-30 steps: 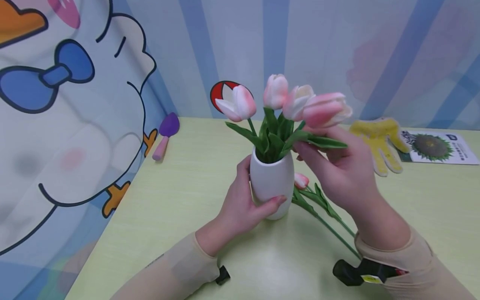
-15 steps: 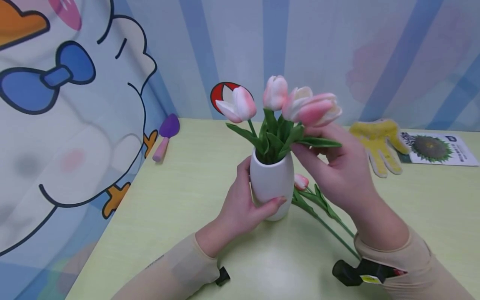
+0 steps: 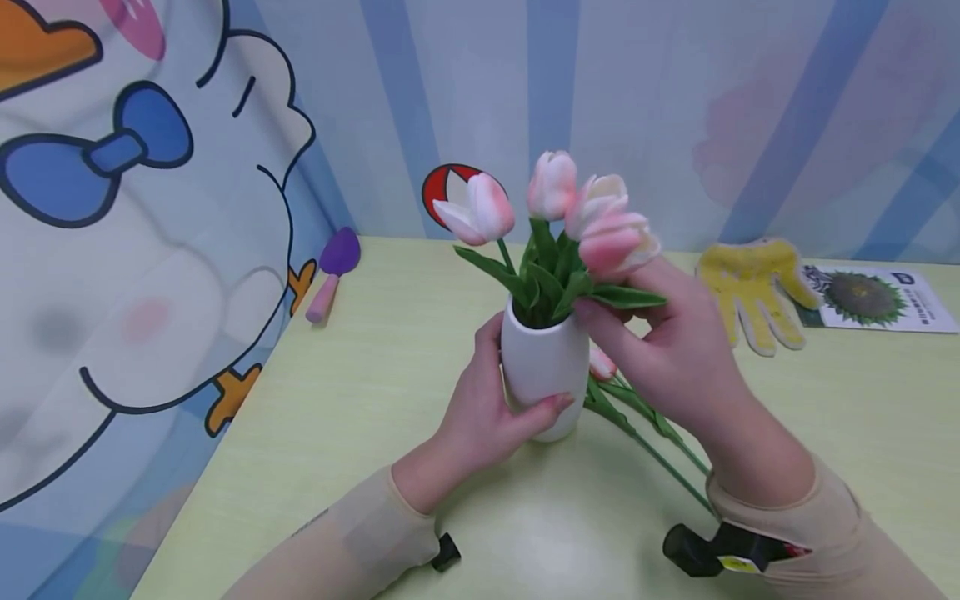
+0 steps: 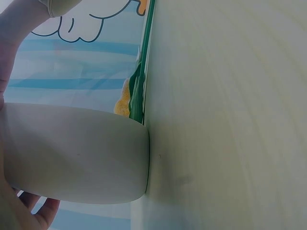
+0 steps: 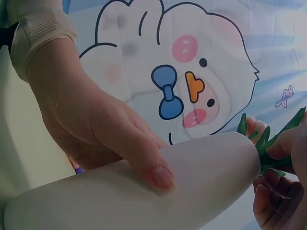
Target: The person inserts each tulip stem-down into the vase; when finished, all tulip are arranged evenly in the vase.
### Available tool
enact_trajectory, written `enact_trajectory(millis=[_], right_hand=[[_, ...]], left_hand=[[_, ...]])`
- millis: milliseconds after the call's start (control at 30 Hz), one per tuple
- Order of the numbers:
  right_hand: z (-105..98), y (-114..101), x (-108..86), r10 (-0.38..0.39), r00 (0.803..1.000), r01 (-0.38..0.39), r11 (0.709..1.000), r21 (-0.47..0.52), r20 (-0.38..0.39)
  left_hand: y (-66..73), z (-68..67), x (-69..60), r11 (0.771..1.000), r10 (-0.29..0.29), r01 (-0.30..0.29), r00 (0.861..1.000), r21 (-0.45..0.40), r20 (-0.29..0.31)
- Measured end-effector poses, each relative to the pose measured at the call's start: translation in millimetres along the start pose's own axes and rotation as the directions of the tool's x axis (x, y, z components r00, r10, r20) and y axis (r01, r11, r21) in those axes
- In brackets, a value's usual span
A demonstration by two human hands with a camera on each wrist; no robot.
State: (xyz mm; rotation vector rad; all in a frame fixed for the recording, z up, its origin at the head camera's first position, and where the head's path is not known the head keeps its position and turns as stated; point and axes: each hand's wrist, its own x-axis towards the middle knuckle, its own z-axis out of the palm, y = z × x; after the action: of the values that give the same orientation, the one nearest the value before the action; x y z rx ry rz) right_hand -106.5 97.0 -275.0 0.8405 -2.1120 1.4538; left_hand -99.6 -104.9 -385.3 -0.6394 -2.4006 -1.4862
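A white vase [image 3: 546,367] stands on the table with several pink-and-white tulips [image 3: 553,185] in it. My left hand [image 3: 491,412] grips the vase from its left side, thumb across the front; in the right wrist view that thumb presses on the vase wall [image 5: 206,177]. At the right of the rim, my right hand [image 3: 675,342] pinches the green stem of another tulip [image 3: 617,246], whose bloom leans right. In the right wrist view, thumb and fingers close on the green stem [image 5: 268,158] at the vase mouth. The stem's lower end is hidden inside the vase.
More tulips [image 3: 648,437] lie on the table right of the vase, partly under my right forearm. A yellow glove [image 3: 757,287] and a printed packet [image 3: 877,296] lie at the back right. A small purple trowel [image 3: 333,271] rests at the back left, by the cartoon wall.
My right hand has moved left and slightly down with the tulip, bringing its bloom closer to the others. My left hand keeps its hold on the vase, which stays in place.
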Motion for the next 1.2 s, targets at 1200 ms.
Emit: enact_trajectory(millis=[1200], right_hand=[[-0.7,-2.1,-4.6,0.061,0.997,-0.063,0.997,0.047,0.039]], left_hand=[[2.4,-0.6,-0.1,1.0,-0.009,0.009,1.0,0.01,0.002]])
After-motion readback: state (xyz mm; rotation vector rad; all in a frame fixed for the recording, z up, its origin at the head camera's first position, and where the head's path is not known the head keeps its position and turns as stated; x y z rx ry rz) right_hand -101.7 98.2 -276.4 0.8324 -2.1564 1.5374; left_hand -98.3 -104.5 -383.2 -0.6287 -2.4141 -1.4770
